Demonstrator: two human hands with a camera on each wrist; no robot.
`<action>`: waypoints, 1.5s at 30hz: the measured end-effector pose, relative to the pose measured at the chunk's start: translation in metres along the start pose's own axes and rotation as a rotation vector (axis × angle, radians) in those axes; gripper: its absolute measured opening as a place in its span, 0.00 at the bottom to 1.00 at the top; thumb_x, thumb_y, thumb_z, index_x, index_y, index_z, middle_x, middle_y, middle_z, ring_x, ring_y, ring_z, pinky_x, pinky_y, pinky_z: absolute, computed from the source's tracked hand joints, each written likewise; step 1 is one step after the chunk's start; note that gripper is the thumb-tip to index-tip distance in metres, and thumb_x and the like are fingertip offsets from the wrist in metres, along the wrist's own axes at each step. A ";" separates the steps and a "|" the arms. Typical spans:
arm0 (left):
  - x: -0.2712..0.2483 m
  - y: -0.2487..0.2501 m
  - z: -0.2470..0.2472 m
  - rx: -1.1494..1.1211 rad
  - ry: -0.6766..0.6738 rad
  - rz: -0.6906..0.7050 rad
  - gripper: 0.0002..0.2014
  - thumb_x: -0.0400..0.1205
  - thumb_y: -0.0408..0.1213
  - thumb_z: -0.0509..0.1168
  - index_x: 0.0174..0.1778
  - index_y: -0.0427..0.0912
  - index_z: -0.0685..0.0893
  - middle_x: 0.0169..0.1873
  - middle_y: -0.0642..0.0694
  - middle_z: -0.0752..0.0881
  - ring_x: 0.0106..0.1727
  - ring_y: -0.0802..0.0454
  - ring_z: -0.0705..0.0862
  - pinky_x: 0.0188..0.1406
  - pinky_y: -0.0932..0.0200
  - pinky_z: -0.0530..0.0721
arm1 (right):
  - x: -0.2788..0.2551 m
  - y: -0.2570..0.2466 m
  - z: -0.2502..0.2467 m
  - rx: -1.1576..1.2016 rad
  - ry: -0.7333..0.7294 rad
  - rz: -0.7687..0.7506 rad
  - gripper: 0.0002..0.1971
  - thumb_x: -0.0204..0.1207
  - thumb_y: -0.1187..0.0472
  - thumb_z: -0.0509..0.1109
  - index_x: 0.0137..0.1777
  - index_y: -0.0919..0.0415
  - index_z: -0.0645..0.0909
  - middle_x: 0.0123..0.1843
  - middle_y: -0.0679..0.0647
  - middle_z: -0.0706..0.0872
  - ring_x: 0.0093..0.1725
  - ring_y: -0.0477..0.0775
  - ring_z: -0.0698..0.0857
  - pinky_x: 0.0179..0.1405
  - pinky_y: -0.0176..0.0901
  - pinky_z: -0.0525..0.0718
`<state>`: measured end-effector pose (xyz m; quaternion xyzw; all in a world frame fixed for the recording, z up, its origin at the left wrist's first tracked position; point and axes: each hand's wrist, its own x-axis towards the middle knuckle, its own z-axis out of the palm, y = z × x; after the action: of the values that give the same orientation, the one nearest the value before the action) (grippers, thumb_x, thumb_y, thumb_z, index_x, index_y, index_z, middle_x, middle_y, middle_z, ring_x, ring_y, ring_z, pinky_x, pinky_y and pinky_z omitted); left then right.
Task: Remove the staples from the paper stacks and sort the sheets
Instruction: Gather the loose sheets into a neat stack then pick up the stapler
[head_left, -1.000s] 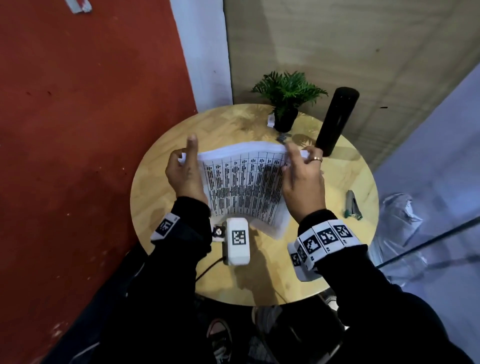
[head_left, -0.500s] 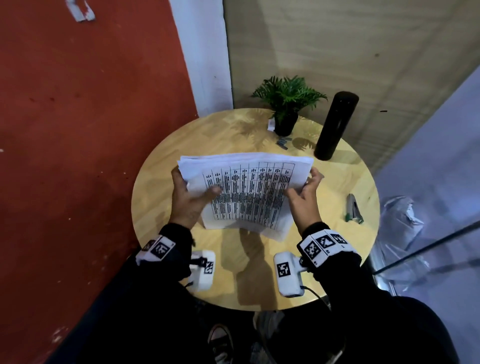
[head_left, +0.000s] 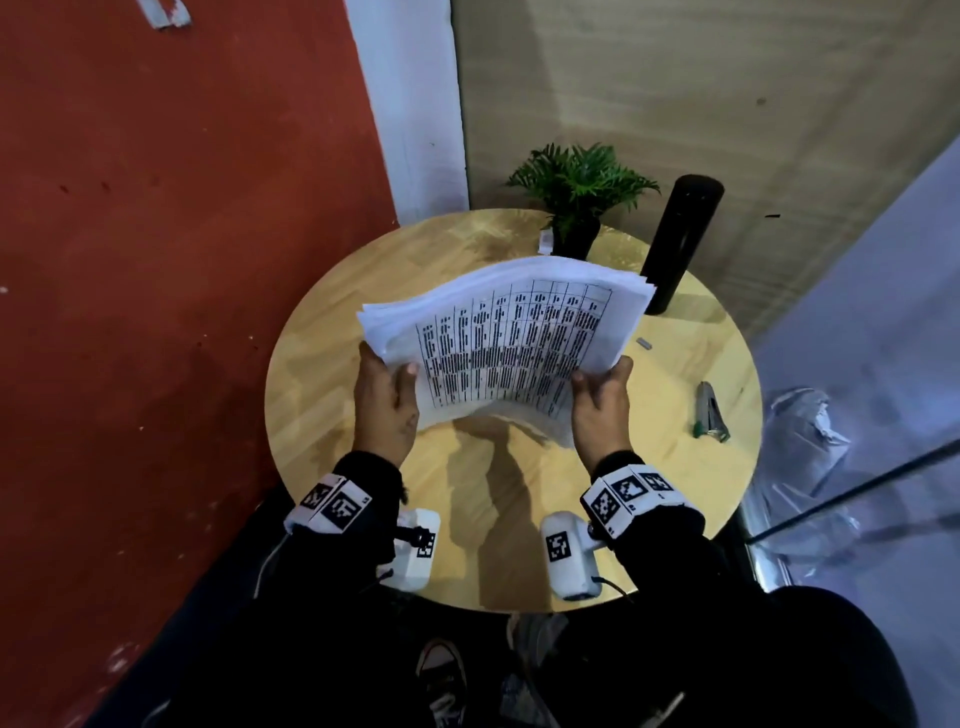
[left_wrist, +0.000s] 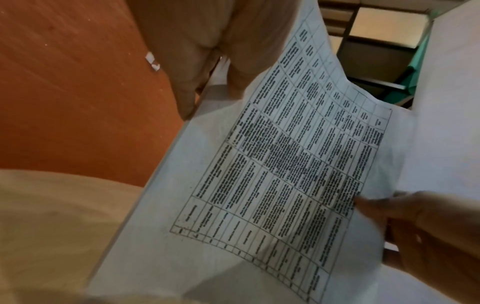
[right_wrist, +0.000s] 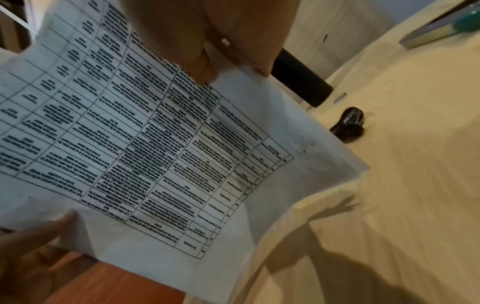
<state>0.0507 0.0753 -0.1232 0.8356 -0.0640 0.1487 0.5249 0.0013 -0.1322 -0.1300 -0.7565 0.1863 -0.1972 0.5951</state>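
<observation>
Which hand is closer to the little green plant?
The right hand. It grips the paper stack below and slightly right of the plant; the left hand holds the other side, farther to the plant's left.

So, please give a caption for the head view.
Both hands, left hand and right hand, hold a printed paper stack above a round wooden table.

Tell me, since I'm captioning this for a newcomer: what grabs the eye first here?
The sagging paper stack printed with a dense table, held above the round wooden table by the left hand and right hand. Behind it stand a small potted plant and a black cylinder; a stapler lies at the right.
</observation>
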 end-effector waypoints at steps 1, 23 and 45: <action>-0.003 -0.002 0.000 0.003 -0.006 -0.003 0.26 0.80 0.36 0.57 0.70 0.23 0.64 0.63 0.31 0.79 0.64 0.42 0.78 0.62 0.54 0.76 | -0.002 0.002 0.001 0.007 -0.009 0.011 0.11 0.82 0.72 0.59 0.58 0.66 0.59 0.53 0.59 0.78 0.52 0.54 0.78 0.48 0.39 0.74; 0.004 0.031 0.000 -0.580 -0.001 -0.216 0.24 0.69 0.60 0.65 0.56 0.53 0.70 0.57 0.52 0.81 0.59 0.55 0.81 0.64 0.55 0.77 | 0.032 -0.024 -0.005 0.211 -0.085 -0.072 0.40 0.66 0.78 0.70 0.75 0.64 0.53 0.57 0.49 0.78 0.60 0.51 0.78 0.68 0.46 0.75; -0.005 0.002 -0.012 -0.286 -0.136 -0.082 0.24 0.70 0.46 0.71 0.57 0.51 0.67 0.52 0.55 0.80 0.48 0.76 0.81 0.53 0.65 0.80 | 0.004 -0.008 -0.010 0.100 -0.078 -0.098 0.31 0.72 0.75 0.57 0.75 0.68 0.53 0.58 0.49 0.76 0.49 0.36 0.79 0.55 0.26 0.73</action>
<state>0.0433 0.0846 -0.1183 0.7625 -0.0858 0.0595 0.6385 -0.0004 -0.1407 -0.1198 -0.7412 0.1155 -0.2057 0.6285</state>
